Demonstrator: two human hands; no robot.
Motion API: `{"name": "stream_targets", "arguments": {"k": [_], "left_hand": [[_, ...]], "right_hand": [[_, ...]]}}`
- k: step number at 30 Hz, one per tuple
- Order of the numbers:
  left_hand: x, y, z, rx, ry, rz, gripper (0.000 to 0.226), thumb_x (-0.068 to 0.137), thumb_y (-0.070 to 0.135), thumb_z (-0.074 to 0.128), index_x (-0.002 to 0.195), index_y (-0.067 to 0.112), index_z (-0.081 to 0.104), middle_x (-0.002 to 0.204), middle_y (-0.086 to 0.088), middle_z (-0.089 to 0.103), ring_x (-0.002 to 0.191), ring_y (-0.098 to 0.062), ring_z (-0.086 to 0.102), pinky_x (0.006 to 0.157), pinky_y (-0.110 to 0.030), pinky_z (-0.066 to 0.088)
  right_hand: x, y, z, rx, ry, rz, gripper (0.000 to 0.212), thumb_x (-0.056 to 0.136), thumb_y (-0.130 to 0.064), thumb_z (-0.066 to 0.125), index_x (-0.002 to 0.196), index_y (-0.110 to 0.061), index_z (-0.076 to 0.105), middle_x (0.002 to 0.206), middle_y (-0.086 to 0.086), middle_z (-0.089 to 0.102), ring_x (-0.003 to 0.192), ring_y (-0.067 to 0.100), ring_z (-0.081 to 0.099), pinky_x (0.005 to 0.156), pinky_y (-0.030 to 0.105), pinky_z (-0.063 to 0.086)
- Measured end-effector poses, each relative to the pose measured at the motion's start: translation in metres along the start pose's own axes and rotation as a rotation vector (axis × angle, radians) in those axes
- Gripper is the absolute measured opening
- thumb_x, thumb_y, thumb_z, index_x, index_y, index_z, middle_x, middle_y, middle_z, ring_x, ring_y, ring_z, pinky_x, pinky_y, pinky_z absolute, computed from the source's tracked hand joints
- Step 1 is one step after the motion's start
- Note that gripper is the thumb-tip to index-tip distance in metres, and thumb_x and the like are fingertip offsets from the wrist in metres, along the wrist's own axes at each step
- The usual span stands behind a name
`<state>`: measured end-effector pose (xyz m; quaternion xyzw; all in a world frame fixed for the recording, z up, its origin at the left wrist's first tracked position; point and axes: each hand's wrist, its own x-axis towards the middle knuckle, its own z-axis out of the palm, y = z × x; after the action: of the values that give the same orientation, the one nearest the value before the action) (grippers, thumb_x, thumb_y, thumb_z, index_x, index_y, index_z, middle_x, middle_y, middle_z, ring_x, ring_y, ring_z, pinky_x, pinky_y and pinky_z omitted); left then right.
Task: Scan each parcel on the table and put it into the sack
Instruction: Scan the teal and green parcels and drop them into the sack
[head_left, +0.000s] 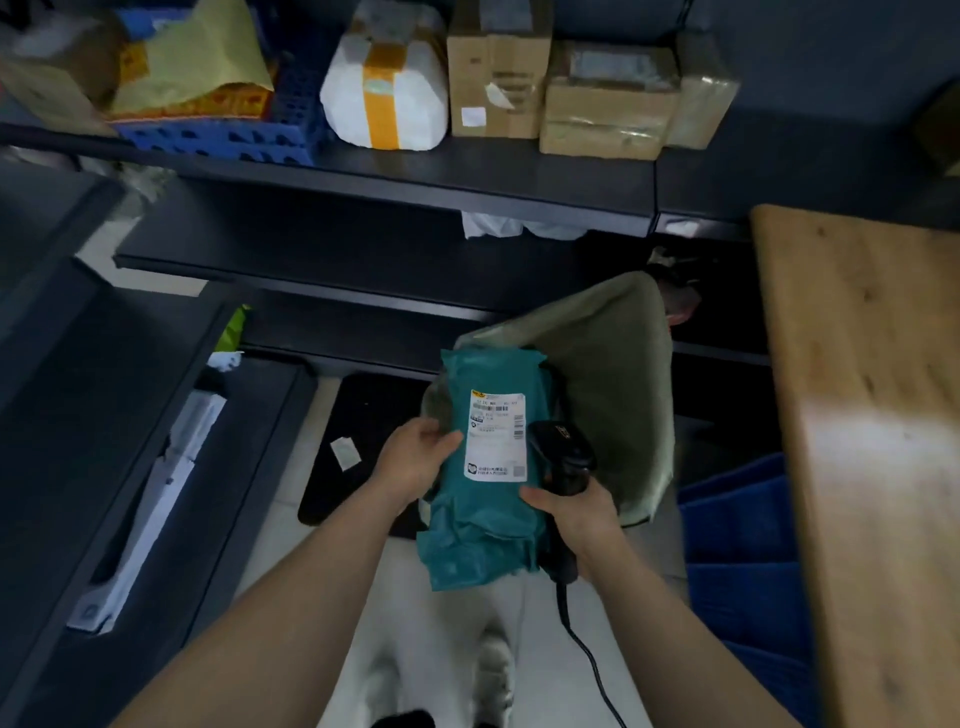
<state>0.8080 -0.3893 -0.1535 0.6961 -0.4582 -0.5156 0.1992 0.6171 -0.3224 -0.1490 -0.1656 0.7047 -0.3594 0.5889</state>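
Your left hand (415, 457) pinches the teal parcel (483, 535) at its 9 o'clock edge, thumb on top; your right hand (576, 514) curls round the scanner (558, 447) at 3. It looks soft, light, slippery: grip the bulk, not loose film. The sack (618, 364) sits at 12 o'clock.

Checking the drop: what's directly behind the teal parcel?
The grey-green sack, its mouth partly covered by the teal parcel. The sack's inside is hidden, so contents cannot be seen.

A single head-worn wide-angle camera looks forward and steeply down at close range; dark shelving (384, 176) lies toward 12 o'clock, the wooden table (872, 415) at 3 o'clock.
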Motion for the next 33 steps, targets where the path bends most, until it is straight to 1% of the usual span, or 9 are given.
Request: {"name": "stream_targets", "arguments": {"k": [3, 6, 10, 15, 17, 20, 23, 29, 33], "left_hand": [[0.046, -0.02, 0.003, 0.127, 0.025, -0.042, 0.044, 0.09, 0.025, 0.064, 0.125, 0.001, 0.052, 0.12, -0.015, 0.064, 0.109, -0.027, 0.06, 0.095, -0.035, 0.047], [0.092, -0.038, 0.003, 0.316, 0.023, -0.079, 0.057, 0.09, 0.032, 0.063, 0.136, 0.005, 0.044, 0.131, -0.015, 0.056, 0.115, -0.031, 0.056, 0.092, -0.036, 0.049], [0.143, -0.054, 0.012, 0.256, -0.012, -0.13, 0.062, 0.084, 0.029, 0.068, 0.134, 0.004, 0.041, 0.125, -0.018, 0.055, 0.087, -0.023, 0.059, 0.054, -0.018, 0.047], [0.181, -0.074, 0.019, 0.23, -0.08, -0.05, 0.027, 0.088, 0.02, 0.065, 0.095, -0.006, 0.063, 0.094, -0.024, 0.067, 0.09, -0.039, 0.066, 0.078, -0.046, 0.055], [0.18, -0.074, 0.015, 0.159, -0.059, 0.045, 0.018, 0.093, 0.02, 0.061, 0.089, 0.003, 0.062, 0.089, -0.021, 0.067, 0.084, -0.038, 0.067, 0.077, -0.053, 0.056], [0.168, -0.066, 0.001, 0.067, -0.058, 0.175, 0.016, 0.094, 0.018, 0.059, 0.079, 0.024, 0.059, 0.083, -0.011, 0.067, 0.075, -0.031, 0.069, 0.066, -0.049, 0.06], [0.153, -0.066, -0.019, -0.051, -0.08, 0.204, 0.026, 0.094, 0.017, 0.059, 0.072, 0.031, 0.06, 0.079, -0.002, 0.07, 0.068, -0.016, 0.07, 0.057, -0.031, 0.058], [0.136, -0.074, -0.014, -0.1, -0.071, 0.104, 0.009, 0.095, 0.014, 0.058, 0.087, 0.01, 0.058, 0.082, -0.005, 0.069, 0.068, -0.015, 0.068, 0.06, -0.033, 0.06], [0.133, -0.072, -0.002, -0.044, -0.042, 0.078, 0.013, 0.096, 0.015, 0.057, 0.083, 0.012, 0.057, 0.083, -0.008, 0.068, 0.063, -0.012, 0.067, 0.055, -0.028, 0.059]], "right_hand": [[0.034, 0.016, -0.001, 0.01, 0.097, 0.066, 0.045, 0.071, -0.004, 0.084, 0.11, -0.004, 0.062, 0.106, 0.013, 0.07, 0.086, 0.026, 0.069, 0.078, 0.037, 0.056], [0.065, 0.03, 0.005, -0.008, 0.166, 0.086, 0.048, 0.071, -0.006, 0.084, 0.113, -0.001, 0.061, 0.107, 0.013, 0.069, 0.086, 0.026, 0.067, 0.079, 0.035, 0.054], [0.11, 0.042, 0.022, 0.031, 0.212, 0.107, 0.053, 0.071, -0.005, 0.084, 0.118, 0.001, 0.061, 0.112, 0.015, 0.069, 0.095, 0.029, 0.068, 0.086, 0.039, 0.055], [0.157, 0.05, 0.042, 0.012, 0.262, 0.031, 0.051, 0.071, -0.007, 0.084, 0.116, -0.005, 0.061, 0.11, 0.009, 0.068, 0.087, 0.02, 0.066, 0.07, 0.024, 0.054], [0.174, 0.056, 0.048, 0.018, 0.278, 0.036, 0.056, 0.07, -0.005, 0.084, 0.121, -0.002, 0.06, 0.115, 0.011, 0.067, 0.094, 0.024, 0.066, 0.08, 0.031, 0.055], [0.194, 0.059, 0.056, 0.044, 0.273, 0.064, 0.067, 0.068, -0.003, 0.085, 0.128, 0.001, 0.055, 0.121, 0.016, 0.065, 0.104, 0.03, 0.065, 0.093, 0.043, 0.053], [0.209, 0.06, 0.06, -0.006, 0.297, 0.067, 0.075, 0.064, -0.009, 0.089, 0.129, 0.0, 0.053, 0.122, 0.013, 0.065, 0.104, 0.028, 0.065, 0.094, 0.043, 0.053], [0.217, 0.07, 0.061, -0.028, 0.257, 0.061, 0.063, 0.06, -0.008, 0.091, 0.117, -0.003, 0.063, 0.11, 0.01, 0.07, 0.097, 0.027, 0.068, 0.089, 0.043, 0.056], [0.206, 0.073, 0.05, -0.025, 0.256, 0.041, 0.055, 0.063, -0.002, 0.088, 0.112, 0.0, 0.063, 0.103, 0.012, 0.069, 0.09, 0.024, 0.066, 0.087, 0.04, 0.056]]}}
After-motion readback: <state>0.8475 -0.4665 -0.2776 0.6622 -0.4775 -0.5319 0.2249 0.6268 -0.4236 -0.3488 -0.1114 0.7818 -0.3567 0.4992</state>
